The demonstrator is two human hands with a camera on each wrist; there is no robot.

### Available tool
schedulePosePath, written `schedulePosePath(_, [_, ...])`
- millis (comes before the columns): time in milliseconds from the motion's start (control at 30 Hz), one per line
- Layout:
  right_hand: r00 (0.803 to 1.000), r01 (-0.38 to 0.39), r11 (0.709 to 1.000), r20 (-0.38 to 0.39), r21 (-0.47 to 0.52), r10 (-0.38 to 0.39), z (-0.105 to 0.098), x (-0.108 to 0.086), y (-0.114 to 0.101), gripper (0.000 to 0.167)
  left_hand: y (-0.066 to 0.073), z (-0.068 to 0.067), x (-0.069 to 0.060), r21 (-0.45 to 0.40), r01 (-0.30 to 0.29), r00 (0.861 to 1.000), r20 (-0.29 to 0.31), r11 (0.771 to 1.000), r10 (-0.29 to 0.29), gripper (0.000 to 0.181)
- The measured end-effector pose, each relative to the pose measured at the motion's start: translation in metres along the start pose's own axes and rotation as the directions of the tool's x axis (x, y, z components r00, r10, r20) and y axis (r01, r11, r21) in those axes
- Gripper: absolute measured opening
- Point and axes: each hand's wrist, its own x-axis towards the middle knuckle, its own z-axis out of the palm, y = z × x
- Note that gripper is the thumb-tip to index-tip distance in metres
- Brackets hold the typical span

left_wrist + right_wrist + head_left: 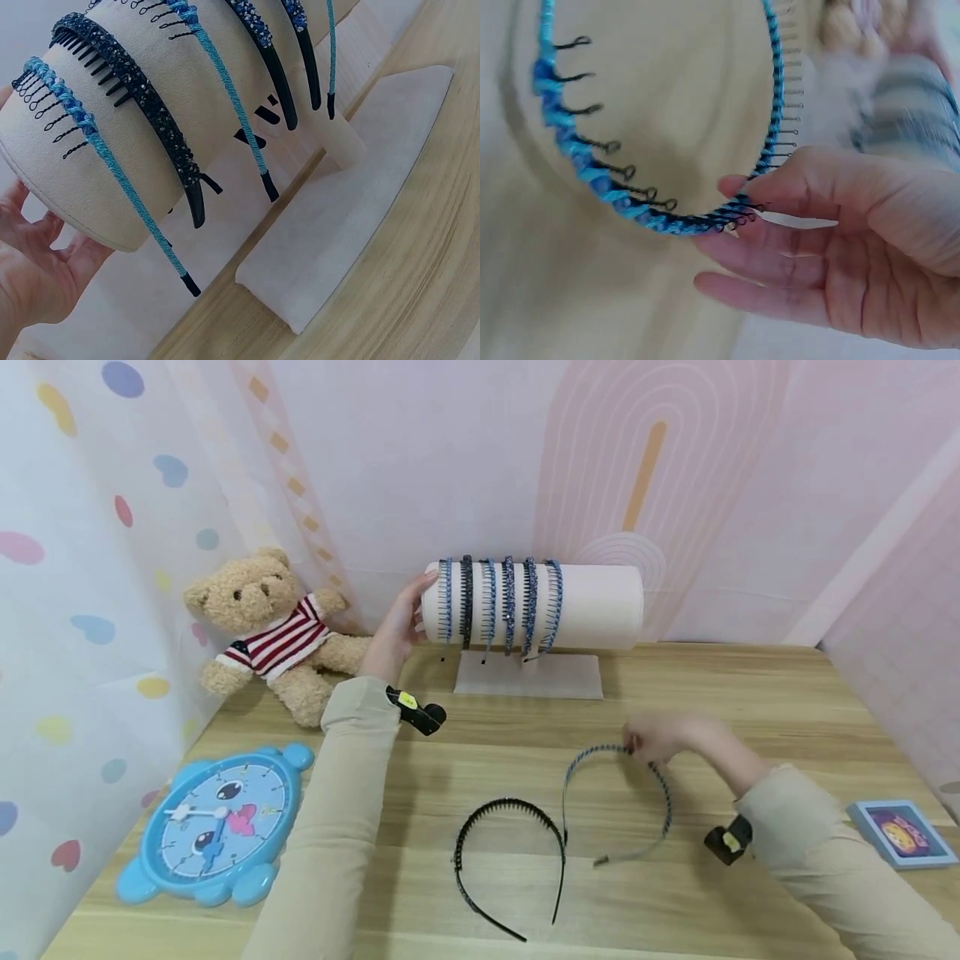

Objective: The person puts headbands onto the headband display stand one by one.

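Note:
At the back stands a pale, cushioned headband display stand (603,606), its horizontal roll carrying several blue and black toothed headbands (139,82) side by side on the left and middle. My left hand (401,620) holds the roll's left end, fingers around its edge. Over the table my right hand (667,737) pinches a light-blue wrapped headband (596,176) between thumb and fingertips at its curved top. The headband has small black wire loops for teeth, and its two ends point towards me. Just left of it, a black toothed headband (510,802) lies on the wooden table.
A teddy bear (277,635) in a striped sweater sits at the back left. In front of it lies a blue toy clock (221,818). A small blue-framed picture (900,833) lies at the right. Patterned curtains (450,460) hang behind.

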Motion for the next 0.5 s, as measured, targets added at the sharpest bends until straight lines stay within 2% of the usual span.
schedulePosePath(133, [0.996,-0.033,0.987,-0.075,0.158,0.045,-0.028,-0.016,0.023,0.026,-0.001,-0.001,0.001,0.000,0.002,1.000,-0.002,1.000,-0.002,0.050])
schedulePosePath(233, [0.983,-0.072,0.950,-0.140,0.303,0.119,-0.045,-0.027,0.038,0.034,-0.003,-0.002,0.004,0.006,0.004,1.000,0.002,1.000,-0.004,0.050])
schedulePosePath(367, [0.942,-0.091,0.869,-0.241,0.486,0.234,-0.061,-0.036,0.051,0.045,-0.003,-0.003,0.005,0.008,0.009,1.000,0.003,1.000,-0.009,0.053])
schedulePosePath(500, [0.893,-0.010,0.762,-0.337,0.648,0.298,-0.069,-0.034,0.052,0.049,-0.002,-0.001,0.003,0.014,0.011,1.000,-0.009,1.000,-0.011,0.055])
